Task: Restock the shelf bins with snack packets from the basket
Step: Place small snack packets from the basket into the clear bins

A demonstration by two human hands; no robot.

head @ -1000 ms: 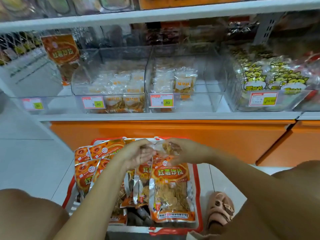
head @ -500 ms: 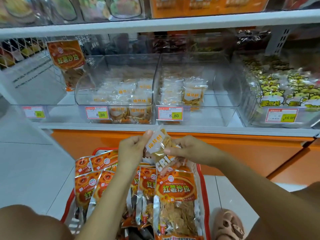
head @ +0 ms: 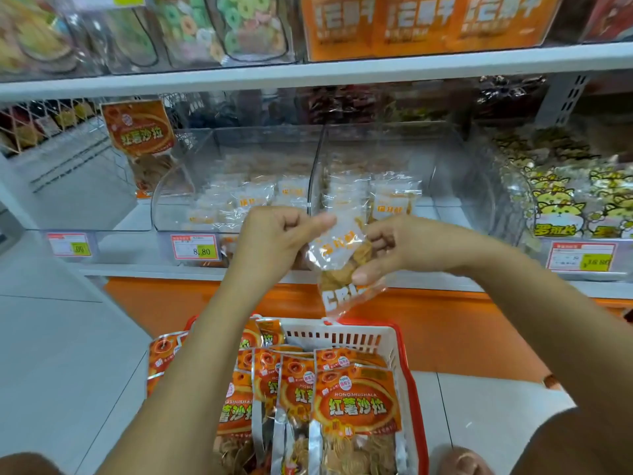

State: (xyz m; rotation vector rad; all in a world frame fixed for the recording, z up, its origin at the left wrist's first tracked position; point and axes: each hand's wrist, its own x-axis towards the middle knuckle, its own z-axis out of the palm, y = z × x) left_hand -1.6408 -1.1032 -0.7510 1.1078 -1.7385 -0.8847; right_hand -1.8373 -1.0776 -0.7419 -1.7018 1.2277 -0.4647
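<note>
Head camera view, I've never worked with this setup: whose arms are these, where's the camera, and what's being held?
No machine here: a person works with bare hands, and the one camera sits on their head, looking forward and down, so the arms are their own. The left hand and right hand both pinch one small clear snack packet with a white label and orange lettering, in front of the shelf. Below stands a white plastic basket with a red rim, holding large orange foil packets. Behind the hands, clear plastic bins on the shelf hold similar small packets.
</note>
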